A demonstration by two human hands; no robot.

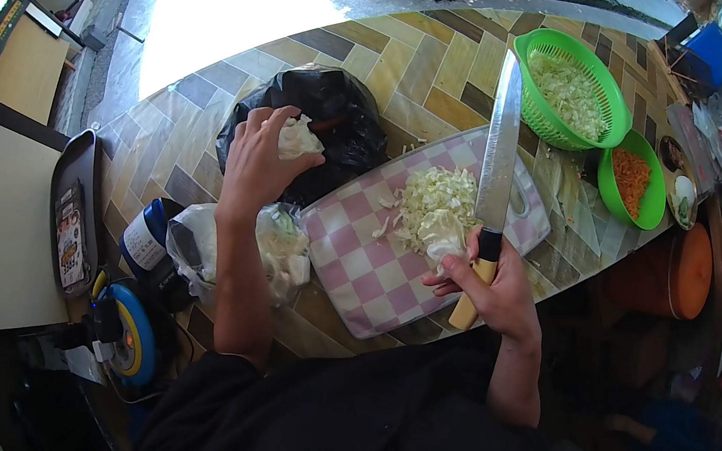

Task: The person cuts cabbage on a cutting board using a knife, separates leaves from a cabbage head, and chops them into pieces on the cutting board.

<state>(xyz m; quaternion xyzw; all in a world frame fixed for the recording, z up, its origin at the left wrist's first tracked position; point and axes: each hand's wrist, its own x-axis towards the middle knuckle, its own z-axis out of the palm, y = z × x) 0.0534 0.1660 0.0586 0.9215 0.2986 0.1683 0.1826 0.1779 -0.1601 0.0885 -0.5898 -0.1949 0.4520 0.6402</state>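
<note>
My left hand [260, 158] is closed around a pale cabbage piece [297, 140], above a black plastic bag [356, 126]. In my right hand [508, 298] is a large kitchen knife [501, 144], its blade pointing away from me and its light handle in my palm. A whitish cabbage chunk [447, 237] sits at the thumb and fingers of that same hand. Beneath the blade lies a pink-and-white checkered cutting board [352, 271], bearing a heap of chopped cabbage [430, 197].
A green colander [620, 125] of shredded cabbage and a green bowl [656, 211] of shredded orange vegetable stand at the right. Left of the board are a clear bag [281, 255] with pale pieces, a blue-lidded container [144, 234] and a dark tray [72, 170].
</note>
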